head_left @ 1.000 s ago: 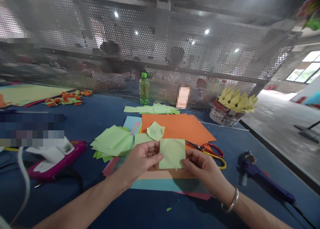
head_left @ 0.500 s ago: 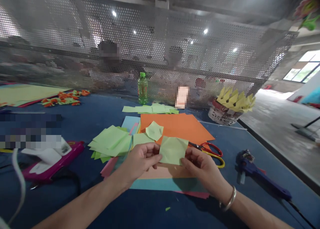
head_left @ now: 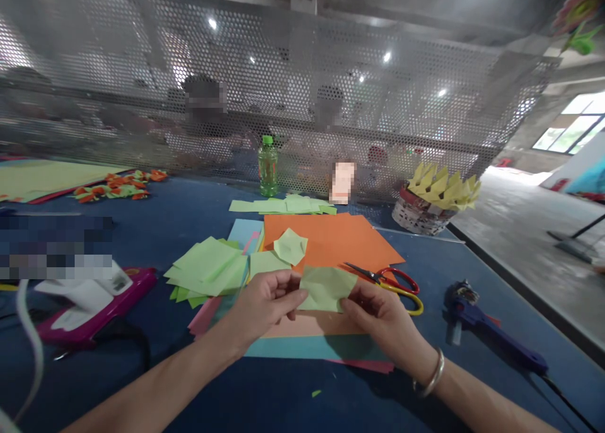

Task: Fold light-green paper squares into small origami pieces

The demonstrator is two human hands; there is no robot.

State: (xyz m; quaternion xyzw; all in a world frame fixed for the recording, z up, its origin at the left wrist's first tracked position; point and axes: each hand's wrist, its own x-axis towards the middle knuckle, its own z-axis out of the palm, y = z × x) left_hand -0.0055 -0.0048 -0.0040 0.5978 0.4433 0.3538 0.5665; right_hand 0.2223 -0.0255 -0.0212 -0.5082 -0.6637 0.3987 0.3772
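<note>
A small light green piece of paper (head_left: pixel 327 289) is held up between both hands. My left hand (head_left: pixel 271 300) pinches its left edge with thumb and fingers. At the lower right corner, my right hand (head_left: pixel 378 310) grips it the same way. Below the hands lies a stack of coloured sheets, with an orange sheet (head_left: pixel 331 234) on top at the back. A creased green paper piece (head_left: pixel 290 246) rests on that stack, just beyond my left hand. Scissors (head_left: pixel 397 280) with red and yellow handles lie beyond my right hand, blades pointing left.
Cut green paper squares (head_left: pixel 208 266) are piled on the left. A purple power strip (head_left: pixel 99 307) with plugs is farther left. A blue glue gun (head_left: pixel 496 329) lies right. At the back stand a green bottle (head_left: pixel 268 167) and a basket with yellow folded points (head_left: pixel 425 200).
The held paper's top edge has dropped and tilts away, so it looks shorter. More of the scissors' blades shows behind it. Both hands keep their hold.
</note>
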